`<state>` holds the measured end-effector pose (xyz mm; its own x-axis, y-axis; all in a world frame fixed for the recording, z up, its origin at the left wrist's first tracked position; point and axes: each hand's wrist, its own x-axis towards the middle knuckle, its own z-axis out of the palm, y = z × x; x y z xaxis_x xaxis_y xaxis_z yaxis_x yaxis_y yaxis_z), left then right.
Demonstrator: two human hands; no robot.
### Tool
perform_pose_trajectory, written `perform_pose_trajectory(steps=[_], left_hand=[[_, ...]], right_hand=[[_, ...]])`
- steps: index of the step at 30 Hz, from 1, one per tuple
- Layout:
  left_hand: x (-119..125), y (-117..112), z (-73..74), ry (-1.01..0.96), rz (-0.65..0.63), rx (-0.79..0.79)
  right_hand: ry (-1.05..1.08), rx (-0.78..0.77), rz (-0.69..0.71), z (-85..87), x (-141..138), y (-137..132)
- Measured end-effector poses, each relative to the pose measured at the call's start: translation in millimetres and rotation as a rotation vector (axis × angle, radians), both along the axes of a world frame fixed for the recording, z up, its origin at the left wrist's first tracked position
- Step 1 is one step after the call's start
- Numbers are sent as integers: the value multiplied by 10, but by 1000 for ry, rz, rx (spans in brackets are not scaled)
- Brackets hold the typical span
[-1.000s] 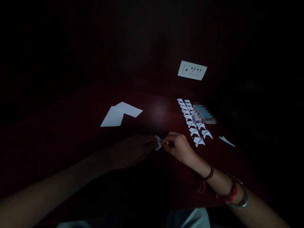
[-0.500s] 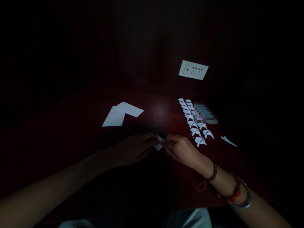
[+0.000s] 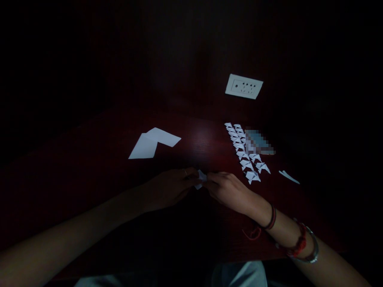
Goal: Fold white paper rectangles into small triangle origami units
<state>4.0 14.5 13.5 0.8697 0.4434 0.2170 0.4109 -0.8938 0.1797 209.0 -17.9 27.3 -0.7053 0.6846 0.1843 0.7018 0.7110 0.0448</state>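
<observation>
A small piece of folded white paper (image 3: 201, 178) is pinched between my two hands over the dark red table (image 3: 191, 239). My left hand (image 3: 172, 185) grips its left side, fingers closed, with a ring on one finger. From the right, my right hand (image 3: 229, 189) pinches the other edge. Fingers cover much of the paper, so its exact folds cannot be made out. Beyond my right hand, several small folded white paper figures (image 3: 251, 176) lie in two slanting rows.
White paper sheets (image 3: 143, 146) overlap at the left. A blurred-out flat object (image 3: 260, 141) lies beside the paper figures, and thin white strips (image 3: 289, 177) lie further right. A socket plate (image 3: 244, 86) is on the dark wall behind. The surroundings are very dim.
My right hand has shifted slightly and its fingers have changed position on the folded paper. The part of the paper showing looks narrower. My left hand stays nearly in place.
</observation>
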Motion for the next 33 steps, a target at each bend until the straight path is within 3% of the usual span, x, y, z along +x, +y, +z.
perform_pose_trajectory(steps=[11, 33], left_hand=[[-61, -28, -15, -24, -10, -53], [-16, -45, 20, -22, 7, -47]], right_hand=[[162, -179, 21, -19, 157, 48], [77, -85, 45, -9, 115, 44]])
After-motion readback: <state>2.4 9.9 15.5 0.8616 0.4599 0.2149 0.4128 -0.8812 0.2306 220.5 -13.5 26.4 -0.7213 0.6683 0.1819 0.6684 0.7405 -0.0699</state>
